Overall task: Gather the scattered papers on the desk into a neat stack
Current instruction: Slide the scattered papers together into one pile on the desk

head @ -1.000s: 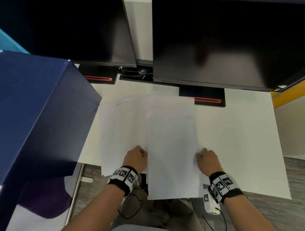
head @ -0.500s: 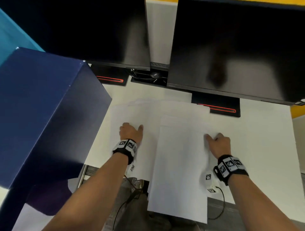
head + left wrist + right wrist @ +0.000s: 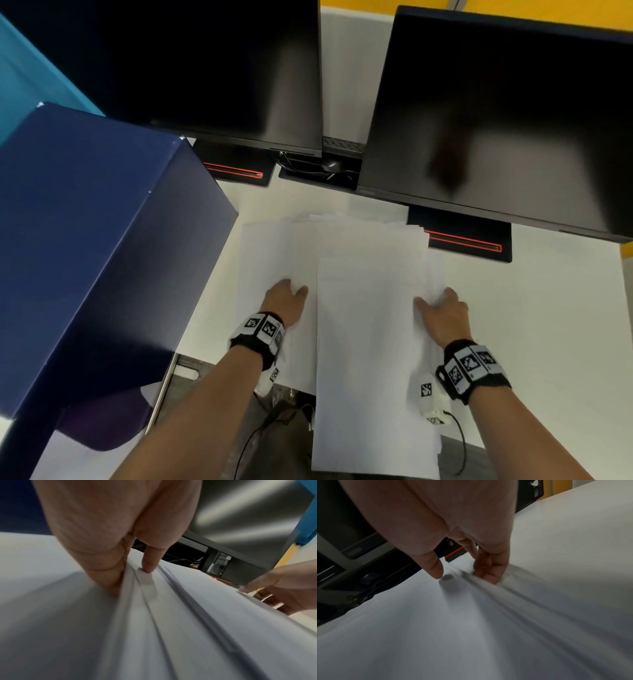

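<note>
Several white papers lie overlapped on the white desk, fanned to the left. The top sheet hangs over the desk's front edge. My left hand is at the left side of the pile; in the left wrist view its thumb presses on top while the fingers tuck under a lifted sheet edge. My right hand is at the right side. Its thumb is on the papers and its curled fingers bunch their right edges.
A big dark blue box stands close on the left, over the desk's corner. Two dark monitors stand behind the papers, their bases near the far sheet edges. Bare desk lies to the right.
Both hands moved from the sheet's near end forward to its middle. The left hand went out over the left sheets, then came back to the top sheet's edge.
</note>
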Tool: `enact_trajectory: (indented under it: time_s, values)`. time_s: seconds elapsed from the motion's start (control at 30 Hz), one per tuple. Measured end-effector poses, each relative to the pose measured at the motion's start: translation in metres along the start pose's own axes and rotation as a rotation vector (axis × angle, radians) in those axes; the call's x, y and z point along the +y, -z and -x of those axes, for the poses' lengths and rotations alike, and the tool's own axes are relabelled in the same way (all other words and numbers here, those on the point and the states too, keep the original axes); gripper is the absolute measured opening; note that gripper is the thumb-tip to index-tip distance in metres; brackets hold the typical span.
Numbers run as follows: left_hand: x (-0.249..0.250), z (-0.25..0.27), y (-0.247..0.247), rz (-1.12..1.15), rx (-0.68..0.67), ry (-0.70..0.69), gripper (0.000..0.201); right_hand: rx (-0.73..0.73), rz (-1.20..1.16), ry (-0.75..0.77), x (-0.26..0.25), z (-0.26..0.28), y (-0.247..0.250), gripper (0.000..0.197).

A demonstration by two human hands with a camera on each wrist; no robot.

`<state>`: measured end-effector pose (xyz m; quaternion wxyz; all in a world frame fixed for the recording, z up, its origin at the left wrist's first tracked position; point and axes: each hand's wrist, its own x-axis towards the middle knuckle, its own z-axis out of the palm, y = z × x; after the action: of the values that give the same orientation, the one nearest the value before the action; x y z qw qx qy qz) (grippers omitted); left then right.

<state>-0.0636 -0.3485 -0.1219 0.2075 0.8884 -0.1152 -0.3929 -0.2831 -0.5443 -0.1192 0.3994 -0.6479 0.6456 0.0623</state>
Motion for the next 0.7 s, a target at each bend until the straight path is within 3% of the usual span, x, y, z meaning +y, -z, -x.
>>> enact_trajectory:
  time_s: [0.17,0.3,0.4,0.53,0.6,0.7]
  values:
    - [0.032,0.032,-0.038,0.233,-0.011,-0.057,0.047,-0.047,-0.103,0.065,0.003,0.013,-0.02,0.074]
    - [0.04,0.036,-0.042,0.327,0.042,-0.124,0.047,-0.001,-0.18,0.071,0.013,0.01,-0.006,0.07]
    - [0.017,0.032,-0.024,0.096,0.064,-0.118,0.043,0.023,-0.021,0.052,0.033,0.013,0.01,0.046]
    - [-0.002,0.044,-0.03,-0.271,-0.096,-0.098,0.045,-0.036,0.218,0.083,0.048,0.034,-0.007,0.051]
    - [-0.003,0.052,-0.044,-0.324,-0.141,-0.111,0.046,-0.097,0.265,0.13,0.045,0.046,-0.02,0.055]
    - [-0.009,0.061,-0.048,-0.302,-0.076,-0.085,0.049,-0.177,0.232,0.114,0.051,0.053,-0.02,0.051]
